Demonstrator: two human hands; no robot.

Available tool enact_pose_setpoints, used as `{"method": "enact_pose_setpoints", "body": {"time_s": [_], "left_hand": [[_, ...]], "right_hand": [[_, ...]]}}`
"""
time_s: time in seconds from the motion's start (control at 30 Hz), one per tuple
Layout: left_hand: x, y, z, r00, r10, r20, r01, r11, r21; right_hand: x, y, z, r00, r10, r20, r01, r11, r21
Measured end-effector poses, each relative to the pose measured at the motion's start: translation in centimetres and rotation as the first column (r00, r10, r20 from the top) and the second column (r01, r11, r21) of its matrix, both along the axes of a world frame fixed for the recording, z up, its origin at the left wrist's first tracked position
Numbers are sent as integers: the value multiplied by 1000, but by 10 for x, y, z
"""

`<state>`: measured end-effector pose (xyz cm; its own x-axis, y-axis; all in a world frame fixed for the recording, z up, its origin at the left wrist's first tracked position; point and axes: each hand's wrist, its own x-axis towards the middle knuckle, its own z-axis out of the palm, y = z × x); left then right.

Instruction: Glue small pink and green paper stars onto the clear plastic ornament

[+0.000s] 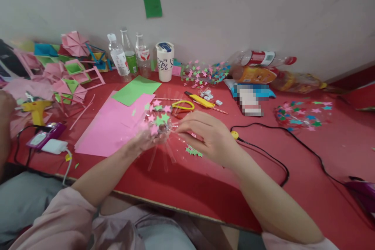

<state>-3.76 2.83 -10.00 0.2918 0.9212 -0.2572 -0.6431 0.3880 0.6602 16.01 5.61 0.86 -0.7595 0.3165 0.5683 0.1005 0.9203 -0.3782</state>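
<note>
Left hand cradles a star-covered clear plastic piece as its strips fan outward

The clear plastic piece [158, 119] is above the front of the red table [234, 195], in front of the wearer. The left hand [146, 140] grips it from below, fingers curled around its base. Its round centre faces up toward the camera; narrow strips spread from that hub in several directions, some pointing down toward the table edge, and pink and green stars cover its upper left side. The right hand [209, 136] reaches in from the other side, thumb and forefinger drawn together beside the hub; blur there hides whether they pinch a strip, and the exact tilt of the hub's axis is equally hard to read.

Against the wall, three clear bottles [118, 62] stand upright beside a white tumbler [165, 72] with a dark blue lid; their contents cannot be made out. Further right, a red-capped bottle [258, 58] lies on its side, cap to the right, above an orange-labelled bottle [256, 74], with a yellow-capped bottle [301, 83] lying beside them. Loose green stars [193, 151] lie near the right hand.
</note>
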Motion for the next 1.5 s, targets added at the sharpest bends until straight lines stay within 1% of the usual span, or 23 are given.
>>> {"method": "enact_pose_setpoints", "body": {"time_s": [0.1,0.17,0.27,0.33,0.37,0.4,0.47,0.53,0.63,0.77,0.87,0.97,1.03,1.17,1.23,1.3,1.37,1.5], "left_hand": [[-1,1,1,999,-34,-14,34,999,-21],[-1,2,3,999,-47,-27,45,998,-42],[0,3,7,998,-49,-41,46,997,-59],[1,4,9,998,-35,-45,33,998,-58],[1,4,9,999,-26,-44,24,998,-59],[2,4,9,999,-18,-43,16,998,-62],[3,4,9,999,-10,-40,7,997,-74],[4,5,8,999,3,-32,-6,996,-85],[3,5,6,999,36,-17,-38,994,-99],[1,5,5,997,70,16,-67,991,-117],[1,5,0,996,76,40,-71,990,-119],[4,6,-4,997,71,42,-65,990,-127],[7,6,-4,997,70,32,-65,989,-134],[15,4,1,998,68,13,-66,990,-123],[17,3,4,998,64,12,-62,992,-112],[17,2,6,998,54,15,-52,993,-106],[16,1,9,998,56,22,-54,993,-102],[10,2,15,993,111,42,-108,991,-78]], "right_hand": [[-1,-1,-2,1000,-10,17,9,1000,19],[-1,-2,-3,999,13,41,-14,1000,12],[-1,-3,-6,995,65,82,-60,996,-65],[-2,-2,-9,995,35,93,-26,995,-100],[-3,-2,-11,996,5,89,3,996,-85],[-4,-1,-12,996,-19,84,23,999,-48],[-6,1,-16,995,-31,90,25,997,69],[-8,2,-19,993,-25,116,3,982,189],[-10,2,-21,990,-46,136,1,949,316],[-11,1,-21,988,-53,144,-15,902,432],[-12,0,-21,991,-52,121,-11,882,470],[-11,0,-21,986,-75,148,-5,879,477],[-11,0,-22,984,-107,145,24,875,483],[-12,-1,-26,986,-164,38,121,848,516],[-13,-3,-27,982,-189,-7,167,846,506],[-14,-6,-27,976,-214,-28,203,865,459],[-14,-9,-25,979,-202,-35,200,896,396],[-15,-12,-22,998,-68,-19,70,968,240]]}}
